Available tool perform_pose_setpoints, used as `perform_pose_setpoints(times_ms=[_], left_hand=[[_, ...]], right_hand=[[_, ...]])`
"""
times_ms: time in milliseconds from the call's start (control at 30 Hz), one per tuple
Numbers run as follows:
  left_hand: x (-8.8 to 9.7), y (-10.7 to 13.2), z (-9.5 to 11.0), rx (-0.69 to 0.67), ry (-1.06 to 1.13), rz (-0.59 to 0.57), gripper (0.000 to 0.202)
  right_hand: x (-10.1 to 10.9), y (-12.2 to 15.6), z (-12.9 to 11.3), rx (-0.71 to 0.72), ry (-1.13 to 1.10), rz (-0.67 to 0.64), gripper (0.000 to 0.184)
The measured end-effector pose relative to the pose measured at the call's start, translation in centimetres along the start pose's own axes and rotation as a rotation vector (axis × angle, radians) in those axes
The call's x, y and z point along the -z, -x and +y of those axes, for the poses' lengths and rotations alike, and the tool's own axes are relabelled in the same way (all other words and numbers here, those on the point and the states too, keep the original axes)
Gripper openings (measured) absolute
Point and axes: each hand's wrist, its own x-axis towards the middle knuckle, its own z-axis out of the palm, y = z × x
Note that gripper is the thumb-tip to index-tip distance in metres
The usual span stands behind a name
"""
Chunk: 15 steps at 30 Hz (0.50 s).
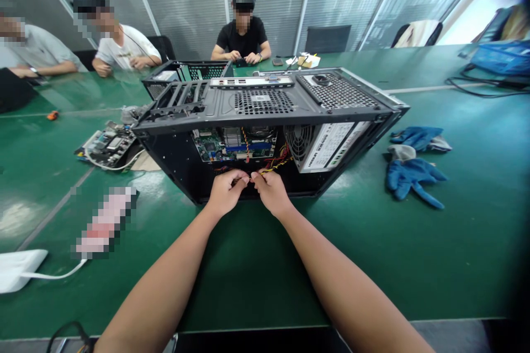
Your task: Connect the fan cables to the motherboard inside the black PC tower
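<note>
A black computer case [265, 105] lies on its side on the green table [414, 265], its open side facing me. Inside I see a green motherboard [215, 146] and a power supply [327, 146] with a fan grille. My left hand [226, 192] and my right hand [271, 190] meet at the case's lower opening. Both are closed in a pinch on a bundle of yellow, red and black cables [275, 164] that runs up toward the power supply. The fingertips of the two hands nearly touch.
A loose circuit board [110, 146] lies left of the case. Blue gloves [414, 176] lie to the right. A white device [19, 270] with a cord sits near left. Three people sit at the far side. A second black chassis [186, 73] stands behind.
</note>
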Motion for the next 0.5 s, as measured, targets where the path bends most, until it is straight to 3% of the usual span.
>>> perform_pose_setpoints(times_ms=[167, 500], left_hand=[[-0.06, 0.07, -0.25, 0.047, 0.061, 0.002, 0.016], [-0.22, 0.36, -0.14, -0.084, -0.007, 0.183, 0.014]], right_hand=[[-0.01, 0.05, -0.03, 0.005, -0.014, -0.003, 0.033], [-0.75, 0.68, -0.02, -0.136, -0.079, 0.118, 0.048]])
